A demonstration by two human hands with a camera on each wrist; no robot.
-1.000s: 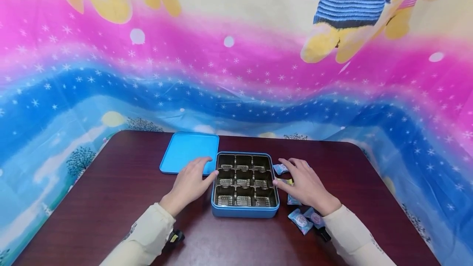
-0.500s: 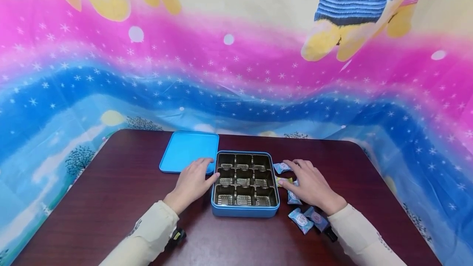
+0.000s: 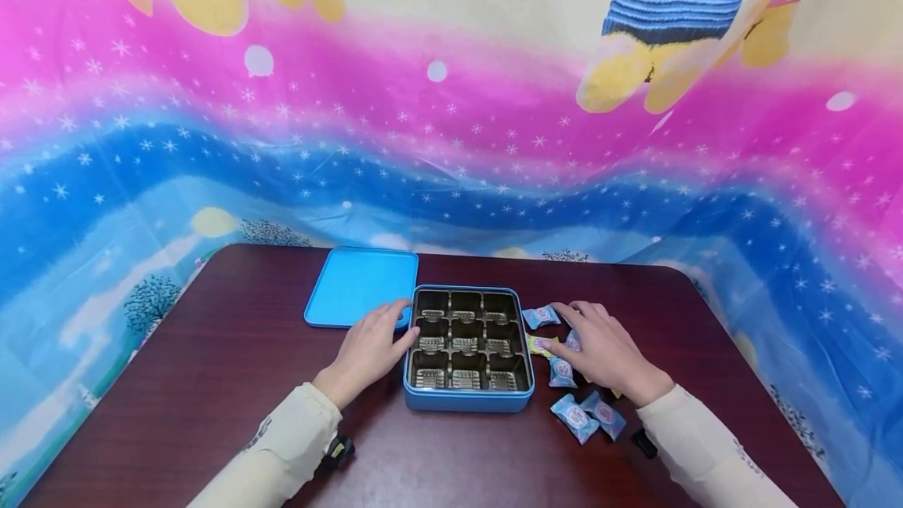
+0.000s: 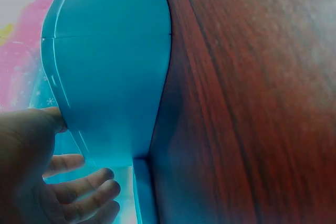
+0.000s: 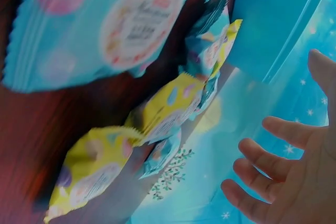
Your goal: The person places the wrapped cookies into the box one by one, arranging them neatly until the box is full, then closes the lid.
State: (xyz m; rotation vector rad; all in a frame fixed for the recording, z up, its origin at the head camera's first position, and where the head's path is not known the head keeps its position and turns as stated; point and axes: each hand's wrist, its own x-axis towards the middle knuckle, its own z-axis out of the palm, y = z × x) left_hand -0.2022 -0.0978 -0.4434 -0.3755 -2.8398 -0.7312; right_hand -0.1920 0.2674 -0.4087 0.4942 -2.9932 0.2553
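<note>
A blue square tin (image 3: 469, 400) holds a dark plastic insert (image 3: 466, 346) divided into several compartments, with nothing seen in them. My left hand (image 3: 367, 347) is at its left side, thumb at the rim. In the left wrist view, the thumb touches the edge of the tin wall (image 4: 110, 77) and the other fingers are loosely spread. My right hand (image 3: 603, 347) hovers over small wrapped sweets right of the tin, partly hiding them. Among these are a blue sweet (image 3: 541, 316) and a yellow sweet (image 3: 541, 346). In the right wrist view its fingers (image 5: 257, 182) are spread, gripping nothing.
The tin's light-blue lid (image 3: 363, 286) lies on the dark wooden table (image 3: 226, 351), behind and left of the tin. Two more sweets, a blue packet (image 3: 574, 418) and a purplish packet (image 3: 604, 415), lie nearer the front. A patterned cloth (image 3: 451, 139) hangs around the table.
My right hand has drawn away from the tin's right side, moving rightward and uncovering more of the sweets. The left hand stays almost where it was.
</note>
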